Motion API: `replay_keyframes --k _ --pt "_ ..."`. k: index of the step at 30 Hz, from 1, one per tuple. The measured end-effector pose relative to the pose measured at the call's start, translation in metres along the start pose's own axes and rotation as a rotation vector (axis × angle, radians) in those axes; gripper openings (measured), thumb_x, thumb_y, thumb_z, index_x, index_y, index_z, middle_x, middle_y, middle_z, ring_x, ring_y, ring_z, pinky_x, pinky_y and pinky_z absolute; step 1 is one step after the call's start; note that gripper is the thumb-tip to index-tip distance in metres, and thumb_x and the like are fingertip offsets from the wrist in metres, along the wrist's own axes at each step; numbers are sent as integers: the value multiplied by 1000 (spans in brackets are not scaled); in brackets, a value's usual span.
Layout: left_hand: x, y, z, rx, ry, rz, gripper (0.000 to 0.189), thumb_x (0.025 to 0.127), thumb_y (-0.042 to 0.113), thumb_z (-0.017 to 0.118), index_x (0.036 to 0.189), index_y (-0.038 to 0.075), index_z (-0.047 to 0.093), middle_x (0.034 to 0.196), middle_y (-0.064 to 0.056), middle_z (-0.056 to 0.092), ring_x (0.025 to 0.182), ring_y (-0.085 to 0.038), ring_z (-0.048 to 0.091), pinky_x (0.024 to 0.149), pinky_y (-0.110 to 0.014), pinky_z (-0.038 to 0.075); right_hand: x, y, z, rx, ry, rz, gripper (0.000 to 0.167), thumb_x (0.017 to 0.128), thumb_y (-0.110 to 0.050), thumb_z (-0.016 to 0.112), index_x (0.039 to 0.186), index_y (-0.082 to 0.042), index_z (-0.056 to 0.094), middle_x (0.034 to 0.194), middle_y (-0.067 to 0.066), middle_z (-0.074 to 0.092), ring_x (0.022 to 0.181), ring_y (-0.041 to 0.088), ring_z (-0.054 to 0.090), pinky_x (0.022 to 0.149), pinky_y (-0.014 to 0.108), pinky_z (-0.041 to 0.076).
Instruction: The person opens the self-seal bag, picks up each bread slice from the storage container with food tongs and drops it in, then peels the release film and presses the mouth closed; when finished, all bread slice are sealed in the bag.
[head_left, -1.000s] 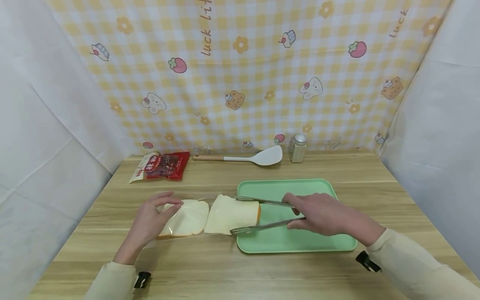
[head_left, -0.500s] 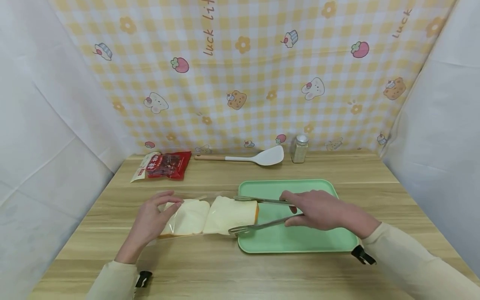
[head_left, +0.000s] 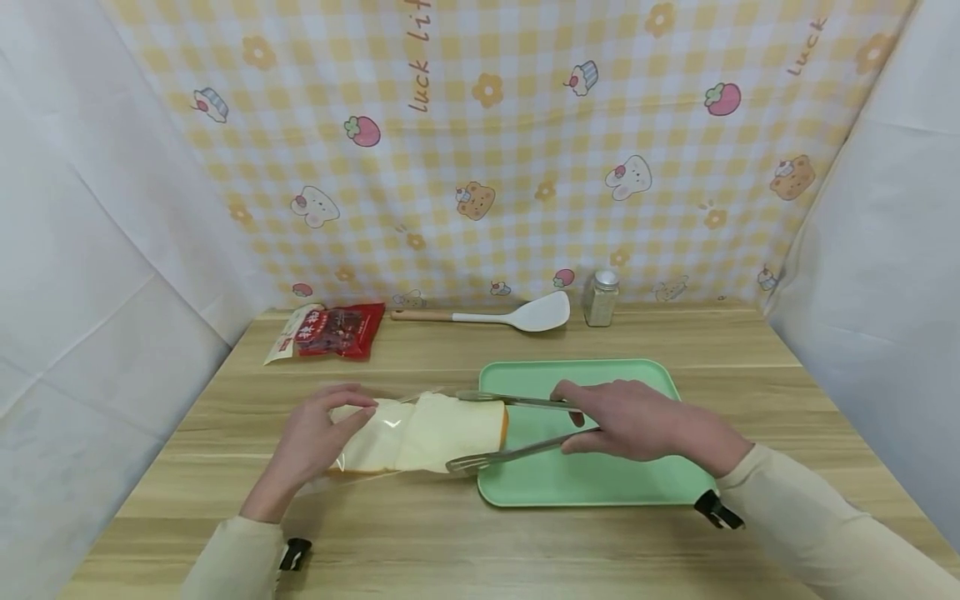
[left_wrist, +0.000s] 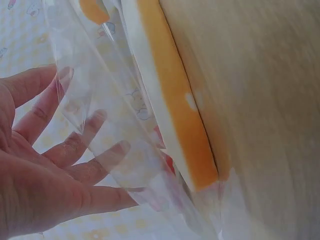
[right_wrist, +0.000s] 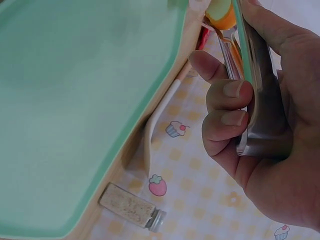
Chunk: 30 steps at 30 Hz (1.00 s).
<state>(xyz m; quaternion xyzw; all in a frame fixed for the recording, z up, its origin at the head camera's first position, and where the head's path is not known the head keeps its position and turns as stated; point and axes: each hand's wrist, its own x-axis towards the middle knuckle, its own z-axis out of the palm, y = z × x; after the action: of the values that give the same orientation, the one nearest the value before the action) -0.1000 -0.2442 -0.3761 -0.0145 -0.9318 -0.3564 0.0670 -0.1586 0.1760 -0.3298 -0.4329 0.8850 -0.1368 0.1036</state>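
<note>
My left hand pinches the open clear plastic bag between thumb and forefinger, its other fingers spread behind the film. Inside the bag lies a white bread slice with an orange-brown crust. A second bread slice overlaps its right side and reaches over the left edge of the green tray. With my right hand I grip metal tongs, whose two arms straddle the second slice at its far and near sides. In the right wrist view, my fingers curl round the tongs' bent end.
Along the back of the wooden table lie a red snack packet and a white spatula with a wooden handle. A glass shaker jar stands upright behind the tray. A checked cloth hangs behind.
The tongs and the second bread slice have moved left, further over the first slice. My left hand keeps its pinch on the bag and has shifted only slightly right.
</note>
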Motion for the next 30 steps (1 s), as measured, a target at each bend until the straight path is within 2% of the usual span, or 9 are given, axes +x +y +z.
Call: replay_keyframes --k 9,21,30 --pt "6 7 7 -10 -20 9 17 101 19 73 113 11 81 144 -24 65 141 -49 52 116 -69 38 0 -3 0 -21 17 1 44 100 -51 69 129 -22 51 85 -18 59 56 -2 39 52 22 36" --pt "15 18 17 -19 -21 69 18 100 16 72 114 9 81 141 -25 66 138 -48 56 115 -67 40 -3 -3 3 -31 36 17 45 99 -49 72 130 -23 53 96 -17 66 56 -1 42 54 22 39" --pt "17 23 21 -26 -6 42 17 102 15 69 111 8 82 143 -23 66 140 -48 54 117 -66 39 -3 -2 4 -8 21 23 47 99 -51 71 131 -22 52 96 -16 67 56 0 43 54 22 39"
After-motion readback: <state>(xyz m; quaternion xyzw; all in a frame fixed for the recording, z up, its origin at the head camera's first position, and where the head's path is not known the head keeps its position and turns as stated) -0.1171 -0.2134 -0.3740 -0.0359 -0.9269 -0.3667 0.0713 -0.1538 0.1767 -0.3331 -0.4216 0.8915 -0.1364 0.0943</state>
